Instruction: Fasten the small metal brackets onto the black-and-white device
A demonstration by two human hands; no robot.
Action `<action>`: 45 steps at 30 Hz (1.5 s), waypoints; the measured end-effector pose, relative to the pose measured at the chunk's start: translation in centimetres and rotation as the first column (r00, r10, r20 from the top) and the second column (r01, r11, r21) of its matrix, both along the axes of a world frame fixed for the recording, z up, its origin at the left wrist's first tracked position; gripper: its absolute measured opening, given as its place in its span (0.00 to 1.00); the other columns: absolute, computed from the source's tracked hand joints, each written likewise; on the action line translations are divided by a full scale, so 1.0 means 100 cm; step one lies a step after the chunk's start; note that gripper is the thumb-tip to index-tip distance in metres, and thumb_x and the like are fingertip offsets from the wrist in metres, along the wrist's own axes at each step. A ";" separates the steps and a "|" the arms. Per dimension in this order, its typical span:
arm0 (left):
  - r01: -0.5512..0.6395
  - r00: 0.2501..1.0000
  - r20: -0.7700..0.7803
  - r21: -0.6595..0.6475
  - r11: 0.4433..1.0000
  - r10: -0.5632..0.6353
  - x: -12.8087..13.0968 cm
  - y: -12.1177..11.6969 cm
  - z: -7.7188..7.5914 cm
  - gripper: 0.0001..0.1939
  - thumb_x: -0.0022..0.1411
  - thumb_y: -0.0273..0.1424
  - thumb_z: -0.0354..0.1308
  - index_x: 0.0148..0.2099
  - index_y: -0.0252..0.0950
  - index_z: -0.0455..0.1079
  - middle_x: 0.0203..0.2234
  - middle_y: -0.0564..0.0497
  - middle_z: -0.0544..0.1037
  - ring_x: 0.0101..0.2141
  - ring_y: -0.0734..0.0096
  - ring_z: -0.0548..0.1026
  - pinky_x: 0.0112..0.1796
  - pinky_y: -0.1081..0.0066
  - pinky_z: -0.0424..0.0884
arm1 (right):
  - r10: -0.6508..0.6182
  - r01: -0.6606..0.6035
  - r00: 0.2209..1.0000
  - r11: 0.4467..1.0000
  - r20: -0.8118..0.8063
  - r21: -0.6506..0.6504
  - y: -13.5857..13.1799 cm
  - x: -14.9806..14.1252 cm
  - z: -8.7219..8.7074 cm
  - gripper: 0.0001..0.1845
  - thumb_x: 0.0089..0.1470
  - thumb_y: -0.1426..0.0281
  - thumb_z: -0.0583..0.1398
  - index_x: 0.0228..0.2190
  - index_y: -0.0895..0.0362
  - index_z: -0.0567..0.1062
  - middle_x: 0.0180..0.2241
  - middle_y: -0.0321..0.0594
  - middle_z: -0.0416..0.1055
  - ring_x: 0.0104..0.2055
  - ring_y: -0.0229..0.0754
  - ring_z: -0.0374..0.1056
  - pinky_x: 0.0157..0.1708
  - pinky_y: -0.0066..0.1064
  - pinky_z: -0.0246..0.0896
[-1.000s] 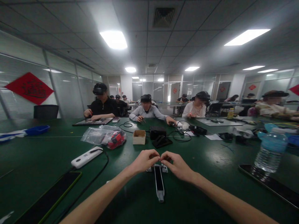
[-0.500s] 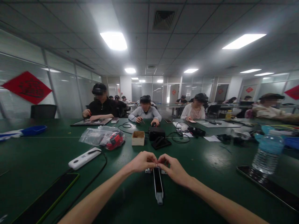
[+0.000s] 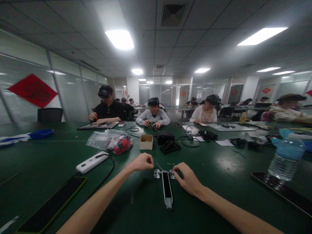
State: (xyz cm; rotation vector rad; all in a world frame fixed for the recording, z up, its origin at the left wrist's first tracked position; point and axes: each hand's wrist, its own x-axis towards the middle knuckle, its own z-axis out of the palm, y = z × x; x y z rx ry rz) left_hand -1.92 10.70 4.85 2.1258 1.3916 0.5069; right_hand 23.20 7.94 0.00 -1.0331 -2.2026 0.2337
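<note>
In front of me on the green table lies a slim bar-shaped device (image 3: 167, 188) with a black top face and a silver-white frame. A small shiny metal bracket (image 3: 156, 174) sticks out at the left of its far end, and a matching right bracket (image 3: 172, 174) at the right. My right hand (image 3: 186, 177) pinches the right bracket's outer edge between thumb and forefinger. Raised just beyond the left bracket, my left hand (image 3: 143, 162) has its fingers curled together, apart from the device. Whatever sits in those fingertips is hidden.
A white power strip (image 3: 91, 162) and a dark phone (image 3: 52, 204) lie at left. Farther off are a plastic bag (image 3: 109, 141), a small box (image 3: 146, 142) and a black stand (image 3: 170, 147). A water bottle (image 3: 285, 159) stands at right. Several people sit opposite.
My hands were together at the device's far end and have parted. The left moved left and away from it; the right shifted to the right bracket. Both brackets show more now.
</note>
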 end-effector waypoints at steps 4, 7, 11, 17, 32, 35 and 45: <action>-0.004 0.998 -0.062 -0.012 1.000 0.003 0.000 0.002 -0.007 0.05 0.46 0.26 0.54 0.28 0.33 0.70 0.20 0.55 0.74 0.21 0.75 0.72 0.23 0.79 0.63 | 0.003 -0.002 0.999 1.000 0.048 -0.005 -0.002 -0.001 0.000 0.07 0.56 0.71 0.52 0.33 0.57 0.71 0.34 0.43 0.69 0.37 0.44 0.63 0.37 0.38 0.61; -0.012 0.997 -0.070 -0.014 1.000 0.011 0.002 0.002 -0.011 0.06 0.47 0.26 0.54 0.29 0.33 0.70 0.20 0.55 0.74 0.22 0.75 0.72 0.23 0.79 0.63 | 0.015 -0.015 0.998 1.000 0.066 -0.007 -0.002 -0.002 0.001 0.07 0.55 0.71 0.53 0.33 0.57 0.71 0.34 0.43 0.69 0.37 0.44 0.63 0.37 0.37 0.61; -0.015 0.998 -0.063 -0.009 1.000 0.015 0.008 0.000 -0.013 0.07 0.47 0.27 0.55 0.31 0.33 0.72 0.20 0.54 0.74 0.22 0.74 0.72 0.23 0.79 0.63 | 0.028 -0.028 0.996 1.000 0.088 0.008 -0.002 -0.002 -0.001 0.06 0.55 0.71 0.54 0.32 0.57 0.71 0.34 0.43 0.69 0.37 0.44 0.63 0.37 0.36 0.59; 0.006 0.997 -0.072 -0.016 1.000 -0.007 0.017 -0.004 -0.012 0.11 0.47 0.27 0.55 0.35 0.32 0.75 0.20 0.53 0.74 0.21 0.74 0.72 0.23 0.79 0.64 | 0.042 -0.045 0.993 0.999 0.108 0.028 -0.002 -0.002 0.000 0.06 0.54 0.73 0.54 0.33 0.59 0.72 0.33 0.43 0.69 0.37 0.43 0.63 0.38 0.36 0.58; 0.050 0.997 0.067 -0.123 0.991 -0.042 0.018 -0.002 -0.023 0.13 0.48 0.30 0.55 0.34 0.29 0.76 0.20 0.51 0.74 0.20 0.76 0.68 0.22 0.77 0.64 | 0.071 -0.071 0.993 0.997 0.098 -0.003 0.000 0.002 -0.003 0.06 0.54 0.72 0.55 0.33 0.58 0.72 0.33 0.41 0.70 0.37 0.42 0.63 0.38 0.35 0.58; 0.056 0.987 0.158 -0.174 0.983 -0.028 0.016 0.000 -0.026 0.12 0.47 0.31 0.57 0.32 0.29 0.76 0.20 0.50 0.74 0.20 0.77 0.67 0.22 0.77 0.64 | 0.073 -0.073 0.992 0.997 0.105 0.003 -0.001 0.002 -0.002 0.06 0.54 0.73 0.55 0.33 0.58 0.72 0.33 0.41 0.70 0.38 0.42 0.63 0.38 0.36 0.58; 0.013 0.980 0.195 -0.216 0.976 0.031 0.019 0.000 -0.031 0.13 0.48 0.34 0.59 0.30 0.28 0.74 0.20 0.50 0.74 0.20 0.77 0.68 0.21 0.78 0.63 | 0.096 -0.100 0.991 0.994 0.092 0.041 0.005 0.004 -0.009 0.06 0.52 0.76 0.55 0.33 0.59 0.72 0.33 0.40 0.70 0.37 0.41 0.62 0.39 0.35 0.59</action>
